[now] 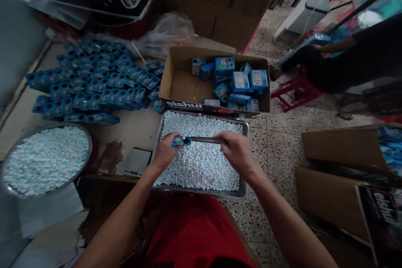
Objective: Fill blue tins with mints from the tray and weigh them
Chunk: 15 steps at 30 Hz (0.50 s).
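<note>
Blue carton [177, 140], small, printed and open at a dark round hole, is grasped in the fingers of a person's left hand [165, 150], above a heap of small, rounded, white and pale-blue pellets [201, 165]. The right hand [234, 148], blurred, is closed around one end of a slim dark tool [205, 139], whose other end meets the carton's open side. Beneath both hands, the pellets fill a rectangular metal tray [246, 163] with rounded corners.

The carton lies at the left hand's fingertips, on the side toward the right hand. Beyond the hands, an open brown cardboard box [166, 71] holds loosely piled blue cartons [240, 81], several showing white panels of print too small to read. Its near wall carries "eishui" in white letters on black, with a smaller line below ending in "Drink." The same letters appear on a black printed panel [381, 207] well to the right of the right hand.

Left of the left hand, close-set rows of blue cartons [94, 77], many with round openings, cover part of the worn, stained table [125, 127], near a round metal-rimmed basin [90, 144] of similar pellets.
</note>
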Available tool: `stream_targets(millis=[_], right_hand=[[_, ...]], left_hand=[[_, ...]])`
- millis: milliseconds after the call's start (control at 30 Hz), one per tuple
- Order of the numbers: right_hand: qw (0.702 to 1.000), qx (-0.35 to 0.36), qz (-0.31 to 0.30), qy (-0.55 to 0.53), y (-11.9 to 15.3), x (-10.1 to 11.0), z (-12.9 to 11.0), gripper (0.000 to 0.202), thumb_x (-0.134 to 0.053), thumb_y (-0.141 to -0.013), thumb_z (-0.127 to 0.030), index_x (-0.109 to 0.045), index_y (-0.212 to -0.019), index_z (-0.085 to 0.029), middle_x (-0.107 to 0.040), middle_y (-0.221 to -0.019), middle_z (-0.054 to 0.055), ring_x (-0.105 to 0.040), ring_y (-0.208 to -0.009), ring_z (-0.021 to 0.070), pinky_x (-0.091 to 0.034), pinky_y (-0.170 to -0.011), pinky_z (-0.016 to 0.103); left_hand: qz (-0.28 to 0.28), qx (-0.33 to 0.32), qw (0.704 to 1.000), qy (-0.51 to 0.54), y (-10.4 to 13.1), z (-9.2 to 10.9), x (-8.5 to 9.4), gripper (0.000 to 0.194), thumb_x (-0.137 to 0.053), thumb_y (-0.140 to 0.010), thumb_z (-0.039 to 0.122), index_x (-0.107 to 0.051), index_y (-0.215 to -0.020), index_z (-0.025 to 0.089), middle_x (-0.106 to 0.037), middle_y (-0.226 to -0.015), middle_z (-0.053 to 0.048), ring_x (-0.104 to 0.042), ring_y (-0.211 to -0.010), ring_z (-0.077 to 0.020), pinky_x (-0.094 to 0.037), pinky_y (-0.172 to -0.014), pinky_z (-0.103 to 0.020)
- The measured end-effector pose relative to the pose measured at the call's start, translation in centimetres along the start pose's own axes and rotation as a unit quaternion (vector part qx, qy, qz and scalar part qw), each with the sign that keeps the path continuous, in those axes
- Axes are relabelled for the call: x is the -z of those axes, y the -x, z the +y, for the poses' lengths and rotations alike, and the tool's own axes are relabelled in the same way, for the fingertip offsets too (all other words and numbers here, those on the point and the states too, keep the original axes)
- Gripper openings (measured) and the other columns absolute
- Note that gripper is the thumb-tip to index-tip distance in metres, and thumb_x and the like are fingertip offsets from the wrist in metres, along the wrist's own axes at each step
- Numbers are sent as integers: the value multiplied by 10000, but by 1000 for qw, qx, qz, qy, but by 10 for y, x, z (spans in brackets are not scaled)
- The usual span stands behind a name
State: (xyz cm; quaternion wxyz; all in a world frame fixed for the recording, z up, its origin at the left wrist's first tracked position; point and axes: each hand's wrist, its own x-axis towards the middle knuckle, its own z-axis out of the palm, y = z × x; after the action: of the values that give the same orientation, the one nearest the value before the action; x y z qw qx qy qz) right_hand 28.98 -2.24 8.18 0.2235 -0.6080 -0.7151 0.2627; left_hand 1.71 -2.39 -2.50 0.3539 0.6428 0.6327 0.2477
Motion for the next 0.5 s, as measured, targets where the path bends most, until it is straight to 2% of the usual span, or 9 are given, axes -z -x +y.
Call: stream_targets(millis=[100,200,267,333,433,500], right_hand=[[992,-52,111,-30,1,-8,57,242,-542,-931,-178,-764,-1021,-210,-759,-874,47,-712,-769,206,-547,-756,312],[987,-25,157,11,-17,-40,111,268,-496,-961,-184,-761,-1001,-176,-748,-901,91,-705,-795,221,-551,-757,328],[987,23,145,62,-33,-63,135,302,-467,-970,-150,-764,-1019,-176,-749,-948,110,-703,-859,229,-549,-787,333],[985,72,122,103,-44,-81,147,341,-446,-972,-108,-762,-1073,-189,-750,-1004,115,-695,-930,226,-546,-837,332],[981,134,69,125,-46,-96,149,397,-432,-961,-56,-749,-1156,-196,-744,-1062,117,-679,-973,218,-544,-880,324],[979,169,13,117,-36,-96,143,425,-423,-956,-45,-739,-1198,-191,-742,-1095,124,-675,-971,220,-550,-875,328]], left_hand=[[8,11,1000,19,9,-5,11,345,-754,-786,175,-694,-1124,203,-749,-1111,-76,-715,-1031,-253,-553,-971,-391],[59,56,996,22,19,-3,23,375,-795,-785,271,-706,-1148,235,-759,-1045,-46,-723,-941,-240,-568,-890,-365],[94,84,992,23,25,-1,28,398,-829,-765,346,-717,-1132,241,-760,-988,-33,-720,-888,-234,-569,-840,-346],[118,101,988,26,30,1,31,423,-849,-745,394,-725,-1116,235,-758,-954,-28,-714,-855,-226,-567,-825,-336],[140,110,984,23,35,2,32,450,-866,-724,426,-731,-1105,228,-752,-923,-22,-700,-823,-213,-564,-820,-327],[141,115,983,20,36,4,33,443,-866,-725,423,-732,-1099,227,-746,-911,-17,-689,-809,-203,-560,-813,-315]])
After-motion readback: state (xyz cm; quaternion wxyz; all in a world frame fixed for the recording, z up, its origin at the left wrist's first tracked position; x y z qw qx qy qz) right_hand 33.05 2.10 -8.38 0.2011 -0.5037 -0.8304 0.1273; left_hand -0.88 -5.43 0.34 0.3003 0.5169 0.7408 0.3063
